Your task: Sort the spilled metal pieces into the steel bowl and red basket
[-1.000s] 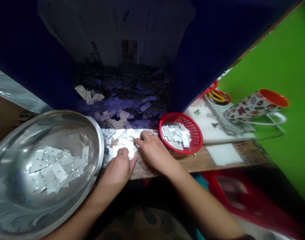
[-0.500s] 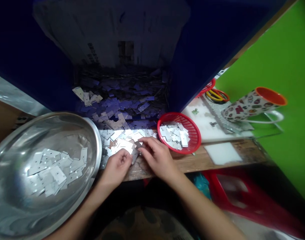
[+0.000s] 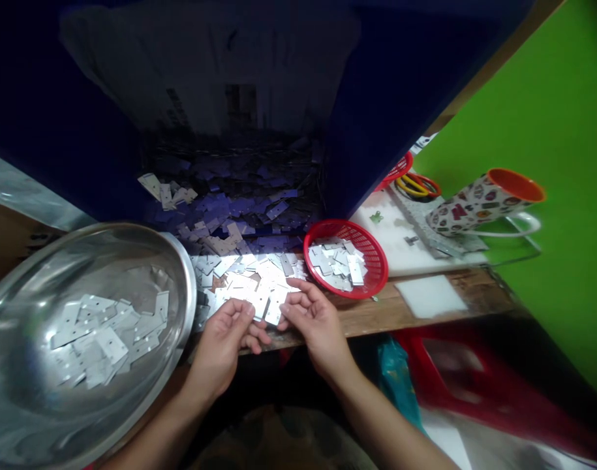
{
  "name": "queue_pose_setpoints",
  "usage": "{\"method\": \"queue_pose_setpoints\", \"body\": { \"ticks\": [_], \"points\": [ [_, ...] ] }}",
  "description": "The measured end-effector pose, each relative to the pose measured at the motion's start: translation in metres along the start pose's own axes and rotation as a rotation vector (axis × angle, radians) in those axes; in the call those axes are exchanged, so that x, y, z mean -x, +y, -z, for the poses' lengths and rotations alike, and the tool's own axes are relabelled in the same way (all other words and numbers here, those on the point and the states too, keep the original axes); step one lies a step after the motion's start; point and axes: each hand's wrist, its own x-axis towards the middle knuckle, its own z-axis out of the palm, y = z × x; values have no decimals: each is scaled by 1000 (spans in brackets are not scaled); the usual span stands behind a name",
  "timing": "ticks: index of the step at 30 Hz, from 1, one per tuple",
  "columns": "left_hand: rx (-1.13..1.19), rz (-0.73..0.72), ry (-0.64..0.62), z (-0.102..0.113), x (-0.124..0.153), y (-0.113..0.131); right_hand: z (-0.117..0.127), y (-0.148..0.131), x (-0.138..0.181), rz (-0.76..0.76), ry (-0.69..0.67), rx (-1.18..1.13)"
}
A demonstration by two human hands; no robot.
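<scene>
My left hand (image 3: pixel 224 339) pinches the edge of a small flat metal plate (image 3: pixel 260 302) between thumb and forefinger, its other fingers curled loosely below. Close beside it, my right hand (image 3: pixel 315 321) grips another bright metal plate (image 3: pixel 275 308) at its right side. Both plates are rectangular with small holes, and they are held almost edge to edge over the front of the wooden bench. Behind the hands lies a spread heap of similar plates (image 3: pixel 224 264), brightly lit in front and dark farther back.
A large steel bowl (image 3: pixel 183 274) with plates inside stands at left. To the right are a red plastic basket (image 3: pixel 379 251) of plates, a white board (image 3: pixel 406 264), a white pad (image 3: pixel 430 298) and a patterned mug (image 3: pixel 462 207). Dark blue walls (image 3: pixel 391 72) enclose the heap.
Half a second ago the plate between my hands looked dark and tilted; now two bright plates show side by side. My left fingers have spread, and the view has shifted slightly.
</scene>
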Motion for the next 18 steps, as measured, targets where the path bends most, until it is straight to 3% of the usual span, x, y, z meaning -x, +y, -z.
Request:
{"method": "queue_pose_setpoints", "body": {
  "ticks": [12,18],
  "points": [
    [9,-15,-24,4,-2,-2,0,3,0,-88,-34,-83],
    [87,-7,-82,10,-2,1,1,-2,0,-269,-153,-282]
  ]
}}
